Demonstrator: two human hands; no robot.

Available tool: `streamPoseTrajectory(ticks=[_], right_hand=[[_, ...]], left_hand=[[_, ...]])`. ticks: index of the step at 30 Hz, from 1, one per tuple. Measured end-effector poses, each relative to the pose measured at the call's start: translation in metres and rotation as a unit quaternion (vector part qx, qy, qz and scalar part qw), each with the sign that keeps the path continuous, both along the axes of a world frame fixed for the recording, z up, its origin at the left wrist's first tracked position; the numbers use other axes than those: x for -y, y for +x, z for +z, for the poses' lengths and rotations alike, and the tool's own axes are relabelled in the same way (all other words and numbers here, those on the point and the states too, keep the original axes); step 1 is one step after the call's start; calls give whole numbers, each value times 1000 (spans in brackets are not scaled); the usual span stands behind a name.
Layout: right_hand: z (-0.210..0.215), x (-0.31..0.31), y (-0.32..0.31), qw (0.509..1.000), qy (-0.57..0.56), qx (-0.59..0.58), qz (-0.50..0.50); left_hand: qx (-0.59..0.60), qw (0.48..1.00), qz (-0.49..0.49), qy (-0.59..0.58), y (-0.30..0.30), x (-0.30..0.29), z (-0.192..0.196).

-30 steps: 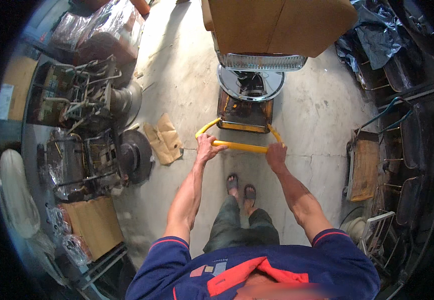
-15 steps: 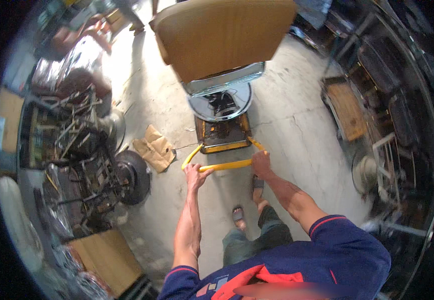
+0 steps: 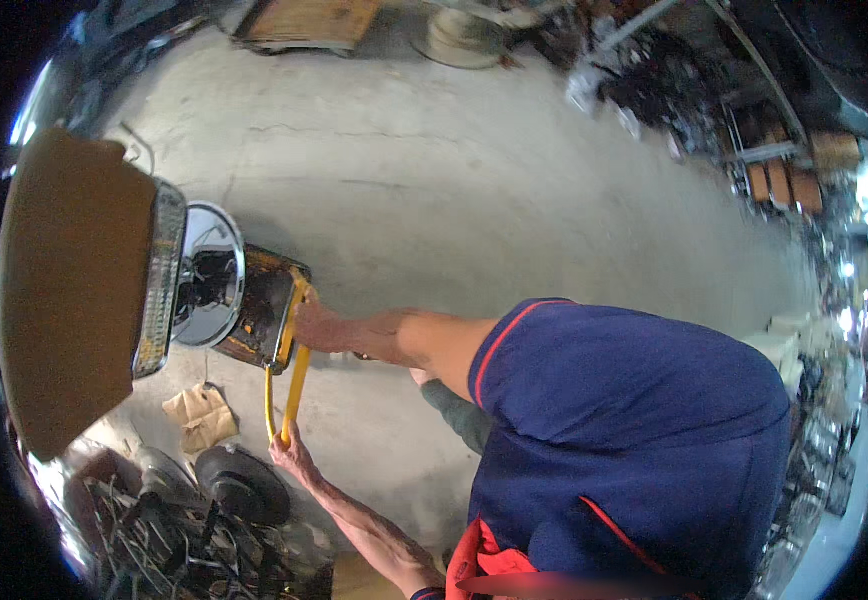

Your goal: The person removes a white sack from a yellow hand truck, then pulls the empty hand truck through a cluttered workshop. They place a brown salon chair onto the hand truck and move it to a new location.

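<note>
Both my hands hold the yellow push handle [image 3: 298,388] of a small flat trolley [image 3: 262,318] with a dark, worn deck. My left hand [image 3: 294,455] is wrapped round the handle's lower end in the picture. Farther up, my right hand [image 3: 316,322] is closed round the opposite end. A round chrome base [image 3: 204,328] rests on the deck, its middle dark. Beyond it rises a large brown panel [image 3: 74,290] with a shiny, ribbed edge strip [image 3: 161,280]. What joins the panel to the base is mostly hidden.
Crumpled brown paper [image 3: 202,415] lies on the concrete floor beside the trolley. Near it are a black round base [image 3: 242,487] and tangled metal frames [image 3: 159,545]. A wood-topped platform [image 3: 309,22] and a pale round pedestal [image 3: 464,40] stand along the top.
The view has swung round, so the trolley and its load, once straight ahead, now appear at the left. Both hands keep their hold on the yellow handle.
</note>
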State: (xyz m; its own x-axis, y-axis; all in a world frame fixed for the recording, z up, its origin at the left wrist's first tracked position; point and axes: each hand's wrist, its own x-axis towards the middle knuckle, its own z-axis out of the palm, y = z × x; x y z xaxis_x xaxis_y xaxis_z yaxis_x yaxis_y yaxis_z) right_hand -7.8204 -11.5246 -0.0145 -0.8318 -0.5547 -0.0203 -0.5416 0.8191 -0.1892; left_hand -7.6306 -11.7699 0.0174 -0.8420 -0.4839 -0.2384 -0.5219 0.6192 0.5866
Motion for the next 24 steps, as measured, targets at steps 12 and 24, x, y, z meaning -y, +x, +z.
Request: streamPoseTrajectory(ticks=[12,24], right_hand=[[53,-64,315,975,130,124,129],[70,-26,486,962,188,-10,198]], left_hand=[[37,997,-4,-62,312,-35,58],[12,997,78,-8,497,-11,82]])
